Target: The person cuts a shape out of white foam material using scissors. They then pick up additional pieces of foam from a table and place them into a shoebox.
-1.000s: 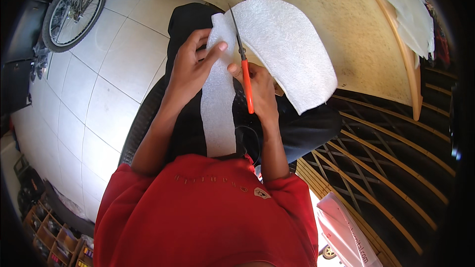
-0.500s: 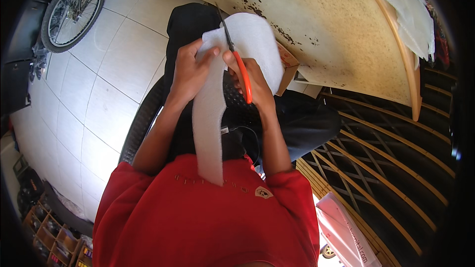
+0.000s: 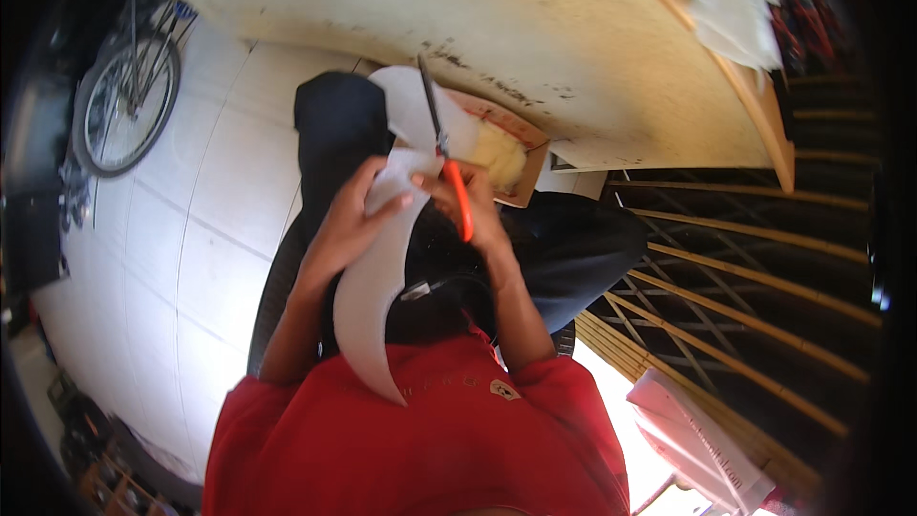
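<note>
A long white strip of soft, felt-like sheet [image 3: 368, 301] hangs from my left hand [image 3: 349, 225], its curved tail reaching over my red shirt. My left thumb and fingers are closed on its upper part. In my right hand [image 3: 478, 205] is a pair of scissors [image 3: 459, 201] with orange handles, the dark blades pointing away from me. Beyond my hands, a broad rounded piece of the same white sheet [image 3: 406, 100] lies behind the blades. Whether the strip and this piece are still joined I cannot tell.
An open cardboard box [image 3: 535, 158] holding something fluffy and pale yellow stands past my right hand. A stained, cream-coloured panel [image 3: 592, 67] spans the far side. Dark slats with yellowish edges [image 3: 745, 229] lie at right. A bicycle [image 3: 124, 105] stands on the tiled floor [image 3: 220, 162] at far left.
The head view has shifted. The rounded white piece has swung left, exposing the box's yellow contents. The strip's tail now curves more. Both hands keep their hold.
</note>
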A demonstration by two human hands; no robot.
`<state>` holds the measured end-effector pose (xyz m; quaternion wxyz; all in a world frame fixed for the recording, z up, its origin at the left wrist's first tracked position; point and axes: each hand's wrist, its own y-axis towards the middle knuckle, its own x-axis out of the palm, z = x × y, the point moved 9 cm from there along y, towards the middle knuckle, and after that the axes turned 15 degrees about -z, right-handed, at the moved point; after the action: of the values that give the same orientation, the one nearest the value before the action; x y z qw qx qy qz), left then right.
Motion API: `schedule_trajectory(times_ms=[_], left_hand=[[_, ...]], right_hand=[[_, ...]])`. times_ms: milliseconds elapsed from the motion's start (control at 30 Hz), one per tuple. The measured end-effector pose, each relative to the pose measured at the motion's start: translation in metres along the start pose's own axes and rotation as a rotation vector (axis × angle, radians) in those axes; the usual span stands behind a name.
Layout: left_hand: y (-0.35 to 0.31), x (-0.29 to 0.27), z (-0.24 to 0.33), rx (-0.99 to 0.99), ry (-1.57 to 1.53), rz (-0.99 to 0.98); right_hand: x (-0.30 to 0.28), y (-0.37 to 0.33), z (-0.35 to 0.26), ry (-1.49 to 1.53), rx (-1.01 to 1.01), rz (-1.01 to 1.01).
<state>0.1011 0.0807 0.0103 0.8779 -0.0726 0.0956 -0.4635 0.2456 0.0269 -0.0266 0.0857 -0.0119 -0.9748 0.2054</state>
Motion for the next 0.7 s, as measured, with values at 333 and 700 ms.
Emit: schedule_trajectory(times_ms=[333,700], left_hand=[[-0.047,0.015,0.095,-0.076,-0.098,-0.26],[0.078,0.024,0.429,0.736,0.391,-0.066]], right_hand=[[-0.067,-0.054,0.076,0.27,-0.135,0.312],[-0.089,-0.062,0.141,0.125,-0.105,0.263]])
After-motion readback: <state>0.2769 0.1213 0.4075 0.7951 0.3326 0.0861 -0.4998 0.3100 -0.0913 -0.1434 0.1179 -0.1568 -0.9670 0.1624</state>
